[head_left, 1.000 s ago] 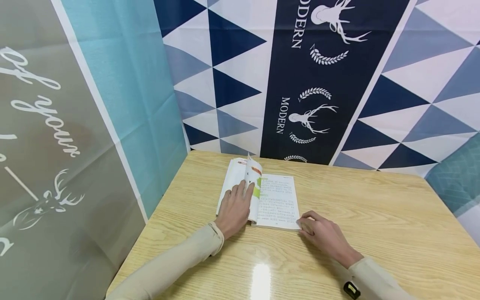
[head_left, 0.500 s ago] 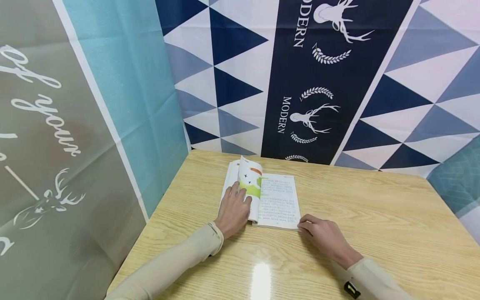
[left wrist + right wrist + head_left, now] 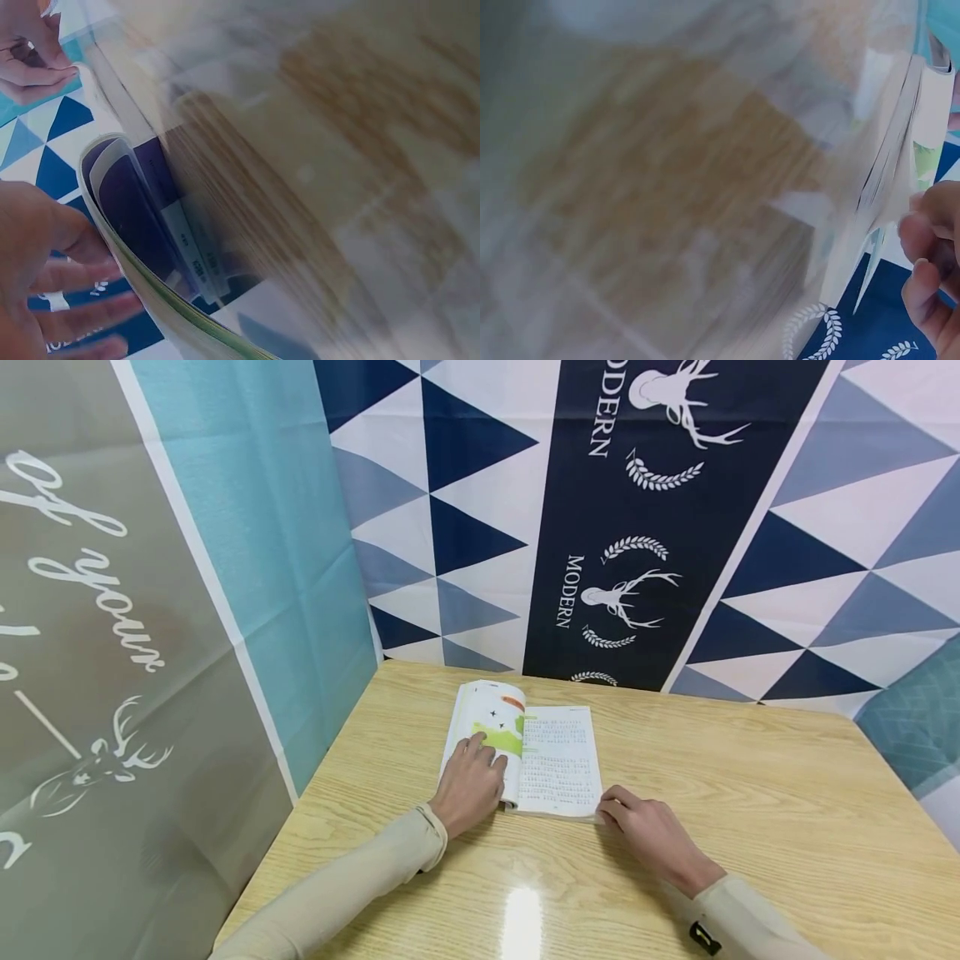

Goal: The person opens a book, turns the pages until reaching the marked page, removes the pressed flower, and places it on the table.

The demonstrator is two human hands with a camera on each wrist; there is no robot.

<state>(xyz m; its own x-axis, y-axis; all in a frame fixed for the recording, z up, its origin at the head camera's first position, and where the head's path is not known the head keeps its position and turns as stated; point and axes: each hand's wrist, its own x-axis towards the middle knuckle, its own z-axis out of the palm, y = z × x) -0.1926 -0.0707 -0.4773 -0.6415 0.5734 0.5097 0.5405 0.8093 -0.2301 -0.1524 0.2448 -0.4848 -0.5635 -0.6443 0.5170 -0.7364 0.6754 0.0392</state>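
Note:
An open book (image 3: 558, 760) lies on the wooden table, its right page printed with lines of text. On the left page (image 3: 504, 703), green and orange artwork shows. My left hand (image 3: 471, 783) rests on the lower part of that left page; in the left wrist view its fingers (image 3: 82, 315) are spread and fairly straight beside the book's curved pages (image 3: 161, 300). My right hand (image 3: 651, 835) pinches the book's lower right corner between thumb and fingers. The right wrist view has the curled fingers (image 3: 930, 240) close to the page edges (image 3: 889, 150).
The wooden table (image 3: 757, 777) extends to the right and in front of the book. Behind it hangs a patterned cloth (image 3: 472, 510) with triangles and deer heads. A grey and turquoise cloth (image 3: 247, 527) borders the left side.
The lifted left-hand page has come down to the left and now lies flatter under my left hand, showing more of its artwork. My right hand stays at the corner.

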